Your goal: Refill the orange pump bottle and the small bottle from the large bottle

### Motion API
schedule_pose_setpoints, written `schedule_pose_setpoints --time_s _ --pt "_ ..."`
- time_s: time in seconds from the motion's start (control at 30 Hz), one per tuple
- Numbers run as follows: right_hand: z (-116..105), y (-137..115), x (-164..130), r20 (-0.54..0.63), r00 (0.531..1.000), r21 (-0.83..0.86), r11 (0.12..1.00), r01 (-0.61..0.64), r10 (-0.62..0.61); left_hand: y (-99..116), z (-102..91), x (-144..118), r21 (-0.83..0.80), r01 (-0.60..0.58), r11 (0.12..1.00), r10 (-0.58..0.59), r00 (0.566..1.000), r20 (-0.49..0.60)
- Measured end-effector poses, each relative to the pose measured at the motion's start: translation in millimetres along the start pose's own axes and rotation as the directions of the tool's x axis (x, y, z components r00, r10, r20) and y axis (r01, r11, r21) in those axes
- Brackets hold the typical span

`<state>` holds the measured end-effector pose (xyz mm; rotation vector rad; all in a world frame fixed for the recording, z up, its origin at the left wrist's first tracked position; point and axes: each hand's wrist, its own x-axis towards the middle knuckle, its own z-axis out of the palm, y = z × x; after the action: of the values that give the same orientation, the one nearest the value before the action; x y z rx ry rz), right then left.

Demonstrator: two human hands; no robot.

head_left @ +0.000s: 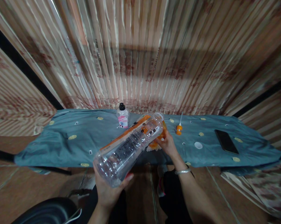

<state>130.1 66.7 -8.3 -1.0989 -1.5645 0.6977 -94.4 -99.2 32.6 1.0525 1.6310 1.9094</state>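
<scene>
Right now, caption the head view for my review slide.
Left hand and right hand hold a clear plastic bottle tilted over a blue-clothed table.

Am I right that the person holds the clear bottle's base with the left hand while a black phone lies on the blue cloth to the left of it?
Not quite: the head view shows the black phone lying to the right of the clear bottle, on the blue cloth. The left hand does hold the base.

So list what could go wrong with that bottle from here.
1. The clear bottle is tilted, its base cupped in the left hand; it could slip.
2. The right hand works at its neck near the small white bottle and orange tool; a swing might topple them.
</scene>
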Motion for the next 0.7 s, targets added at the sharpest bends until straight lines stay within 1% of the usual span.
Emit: schedule_pose_setpoints --time_s 0.13,0.2,0.27,0.33,0.47,0.63,0.7 --pt "1.7 5.5 -1.0 0.011 1.000 0.059 0.998 -0.017 0.017 -9.0 -4.0 5.2 0.011 -0.066 0.998 0.066 0.997 0.027" --pt "2.8 6.9 -1.2 0.003 1.000 0.080 0.997 -0.019 0.019 -9.3 -4.0 5.9 0.026 -0.104 0.994 0.103 0.993 0.052" --pt "3.7 7.3 -1.5 -0.004 1.000 0.093 0.995 -0.023 0.024 -4.7 -1.6 4.5 0.039 -0.064 0.997 0.064 0.998 -0.010" --pt "4.2 7.2 -1.8 -0.003 1.000 0.103 0.994 -0.029 0.029 2.8 1.9 2.4 0.021 -0.031 0.999 0.032 0.998 -0.047" --pt "4.2 7.5 -2.4 -0.008 0.999 0.119 0.992 -0.031 0.032 13.2 5.7 0.3 -0.015 0.006 1.000 -0.007 0.999 -0.044" --pt "3.1 5.3 -2.2 -0.001 1.000 0.121 0.992 -0.022 0.022 7.6 3.6 -1.4 -0.027 0.096 0.995 -0.097 0.994 -0.047" --pt "2.5 3.1 -1.7 0.007 1.000 0.120 0.993 -0.015 0.014 2.5 2.5 -1.5 -0.023 0.102 0.995 -0.103 0.993 -0.060"
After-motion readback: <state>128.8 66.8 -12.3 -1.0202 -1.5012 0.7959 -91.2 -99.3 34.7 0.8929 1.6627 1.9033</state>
